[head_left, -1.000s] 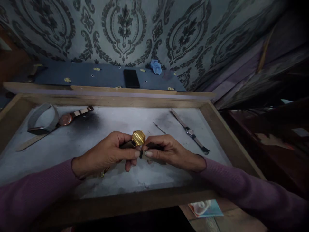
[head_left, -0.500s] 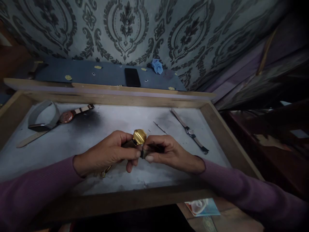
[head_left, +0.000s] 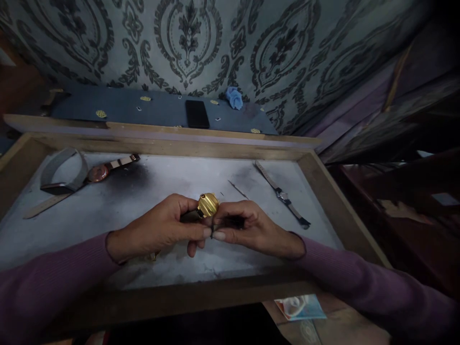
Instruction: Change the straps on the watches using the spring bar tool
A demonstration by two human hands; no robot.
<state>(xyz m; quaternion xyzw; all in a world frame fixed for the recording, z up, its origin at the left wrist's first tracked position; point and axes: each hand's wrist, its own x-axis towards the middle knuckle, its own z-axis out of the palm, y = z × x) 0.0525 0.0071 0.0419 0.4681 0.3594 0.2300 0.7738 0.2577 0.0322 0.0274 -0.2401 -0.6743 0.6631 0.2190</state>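
A gold-coloured watch (head_left: 208, 205) is held between my two hands, above the middle of a shallow wooden tray. My left hand (head_left: 165, 225) is closed on it from the left, and part of its dark strap lies hidden under the fingers. My right hand (head_left: 247, 223) pinches a small dark strap piece, its thumb tip almost meeting my left thumb. Below my left wrist a gold buckle (head_left: 154, 256) just shows. A thin pointed tool (head_left: 237, 189) lies on the white tray floor beyond my right hand.
The wooden tray (head_left: 319, 196) has raised walls. A mesh-band watch (head_left: 64, 172) and a brown-dialled watch (head_left: 98, 173) lie left; a small strap watch (head_left: 282, 195) lies right. Behind the tray are a black phone (head_left: 197, 114) and a crumpled blue cloth (head_left: 234, 97).
My fingertips and thumbs have drawn slightly closer together over the strap piece. The gold watch is tilted a little differently; less of the buckle shows.
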